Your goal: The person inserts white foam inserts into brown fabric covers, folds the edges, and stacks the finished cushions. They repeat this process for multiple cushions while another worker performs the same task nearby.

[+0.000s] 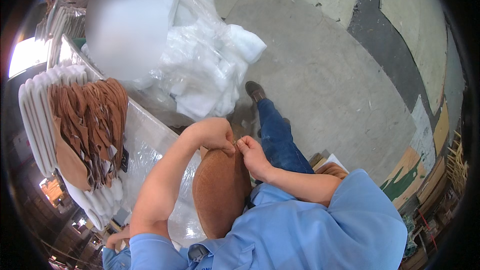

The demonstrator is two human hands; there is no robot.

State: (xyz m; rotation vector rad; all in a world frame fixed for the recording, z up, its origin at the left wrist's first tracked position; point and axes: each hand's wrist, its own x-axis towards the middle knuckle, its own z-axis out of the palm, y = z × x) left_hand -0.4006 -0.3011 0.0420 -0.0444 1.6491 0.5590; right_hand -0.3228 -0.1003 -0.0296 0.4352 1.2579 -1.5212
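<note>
A brown fabric-covered cushion (pixel 217 195) with a rounded, seamed edge stands upright against the front of my body. My left hand (pixel 215 132) is closed at its upper end, the fingers bent down over the edge of the fabric. Close beside it, my right hand (pixel 254 157) pinches the same end between thumb and fingers. The two hands are only a little apart. What lies directly under the fingertips is too small to make out.
To the left, folded brown fabric covers (pixel 92 125) and white padded pieces (pixel 37 120) stack on a plastic-wrapped table (pixel 150 125). Clear plastic with white wadding (pixel 210 70) heaps ahead. More brown pieces (pixel 332 170) lie by my right arm. Another person's arm (pixel 117 237) shows lower left.
</note>
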